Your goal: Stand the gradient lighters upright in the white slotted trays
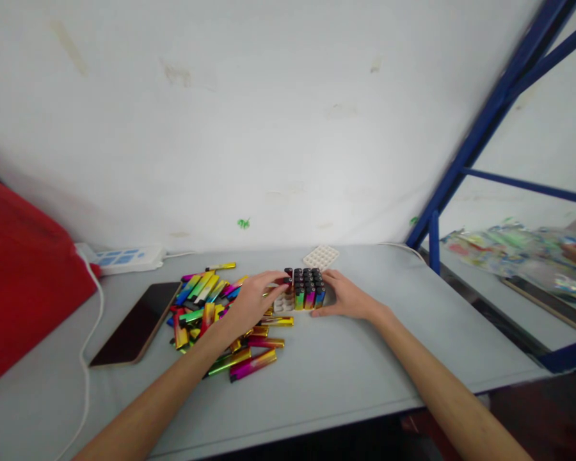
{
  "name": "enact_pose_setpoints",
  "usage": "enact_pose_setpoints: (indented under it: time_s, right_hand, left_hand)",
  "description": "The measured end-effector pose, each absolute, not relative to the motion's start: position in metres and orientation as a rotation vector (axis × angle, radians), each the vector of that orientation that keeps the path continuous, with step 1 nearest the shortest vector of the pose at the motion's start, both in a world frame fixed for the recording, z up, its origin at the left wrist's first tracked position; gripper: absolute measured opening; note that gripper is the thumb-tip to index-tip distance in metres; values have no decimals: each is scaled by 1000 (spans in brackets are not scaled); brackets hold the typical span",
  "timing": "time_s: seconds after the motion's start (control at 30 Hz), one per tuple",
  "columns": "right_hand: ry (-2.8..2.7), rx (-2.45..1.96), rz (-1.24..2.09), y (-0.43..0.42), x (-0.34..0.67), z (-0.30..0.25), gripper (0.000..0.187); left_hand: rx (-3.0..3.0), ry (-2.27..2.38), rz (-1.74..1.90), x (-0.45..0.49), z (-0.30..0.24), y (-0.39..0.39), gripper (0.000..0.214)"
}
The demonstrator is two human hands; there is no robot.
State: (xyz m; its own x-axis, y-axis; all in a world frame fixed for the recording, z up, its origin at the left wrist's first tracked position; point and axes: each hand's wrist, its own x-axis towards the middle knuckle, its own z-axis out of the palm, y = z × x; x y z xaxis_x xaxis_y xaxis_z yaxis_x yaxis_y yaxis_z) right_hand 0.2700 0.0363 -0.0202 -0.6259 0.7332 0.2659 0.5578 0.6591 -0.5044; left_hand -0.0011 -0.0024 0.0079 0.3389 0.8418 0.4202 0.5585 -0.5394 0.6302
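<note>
Lighters (308, 289) stand upright in the white tray (284, 303) mid-bench, right columns filled, left slots empty; a big loose pile (221, 320) lies left, so plenty left. My left hand (254, 299) pinches one lighter at the tray, my right hand (348, 298) rests open, steadying it. Phone (137, 323) crowds left; bench (365, 365) open right and near, its edge close.

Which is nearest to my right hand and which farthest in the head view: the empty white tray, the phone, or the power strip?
From the right hand, nearest first:
1. Empty white tray, just behind the hand, toward the wall.
2. Phone, lying flat on the table's left side, beyond the pile of lighters.
3. Power strip, far left, against the wall.
</note>
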Motion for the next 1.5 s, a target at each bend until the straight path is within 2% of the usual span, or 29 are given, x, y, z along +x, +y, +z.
enact_pose_setpoints:
  time_s: [0.37, 0.5, 0.6, 0.73, 0.9, 1.1, 1.3, 1.5]
  right_hand:
    - [-2431, -1016, 535, 37, 271, -21, 76]
    - [-2435, -1015, 525, 36, 272, -22, 81]
    - [-2435, -1009, 521, 36, 272, -22, 83]
    - [-2430, -1013, 539, 36, 272, -22, 83]
    - [-2428, -1032, 562, 35, 272, -20, 82]
    - [-2432, -1031, 546, 37, 273, -23, 83]
    - [-2439, -1057, 530, 36, 272, -22, 78]
    - [-2439, -1039, 563, 35, 272, -21, 84]
  left_hand:
    - [2192, 1302, 1011, 5, 0, -2, 24]
    - [2124, 1364, 1002, 3, -1, -2, 30]
    - [2218, 1397, 961, -9, 10, -2, 23]
    - [2407, 1376, 787, -38, 26, 0, 23]
    - [2448, 1309, 541, -64, 21, 0, 29]
    - [2457, 1358, 543, -68, 10, -2, 34]
    - [2430, 1421, 587, -68, 2, -2, 24]
    - [2359, 1392, 752, -67, 20, -9, 27]
